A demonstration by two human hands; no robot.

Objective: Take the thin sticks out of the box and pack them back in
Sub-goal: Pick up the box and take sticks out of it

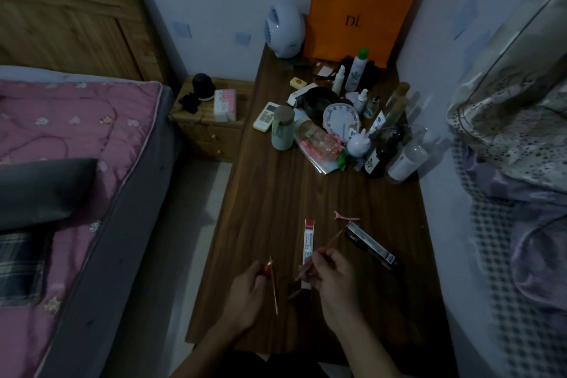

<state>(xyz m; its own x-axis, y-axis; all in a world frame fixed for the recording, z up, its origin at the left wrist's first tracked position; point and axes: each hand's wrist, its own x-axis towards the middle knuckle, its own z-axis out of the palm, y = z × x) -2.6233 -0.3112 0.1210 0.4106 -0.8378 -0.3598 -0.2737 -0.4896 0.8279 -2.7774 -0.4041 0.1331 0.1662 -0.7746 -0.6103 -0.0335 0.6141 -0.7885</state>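
A narrow white box with a red end (308, 239) lies lengthwise on the dark wooden table (270, 199), just beyond my hands. My left hand (247, 294) pinches a thin reddish stick (274, 285) that points toward me, its far tip showing a small bright end. My right hand (333, 275) grips a few thin sticks (333, 239); their ends stick out up-right past my fingers and down-left toward the box's near end. The dim light hides how many sticks there are.
A pink hair clip (346, 217) and a long black-and-silver box (371, 245) lie right of the white box. Bottles, a clock (340, 120), a remote and an orange bag (362, 9) crowd the table's far end. A bed (70, 163) stands to the left, bedding on the right.
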